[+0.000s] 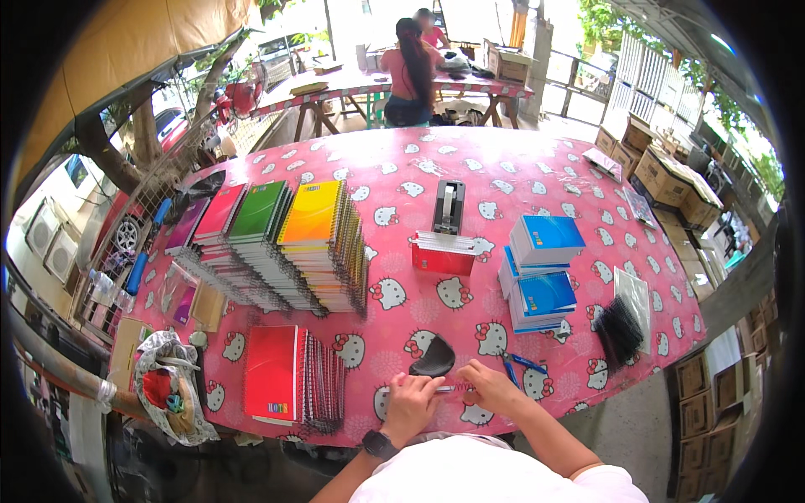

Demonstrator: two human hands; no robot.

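Observation:
Near the front edge of the table, my left hand (pixel 412 404), with a dark watch on its wrist, pinches one end of a thin spiral notebook (pixel 450 388) seen almost edge-on. My right hand (pixel 489 387) has its fingers closed at the other end, by the wire coil. Just beyond my hands lies a black rounded piece (pixel 433 357). Blue-handled pliers (pixel 524 364) rest right of my right hand. To my left stands a row of red spiral notebooks (pixel 272 373), the frontmost cover facing up.
Tall notebook stacks in yellow (pixel 312 214), green (pixel 260 210), red and purple stand at left. A tape dispenser (pixel 449 207) sits behind a red notepad stack (pixel 443 256). Blue-covered pads (pixel 545 235) and black binding coils (pixel 619 335) lie at right. Two people work at a far table.

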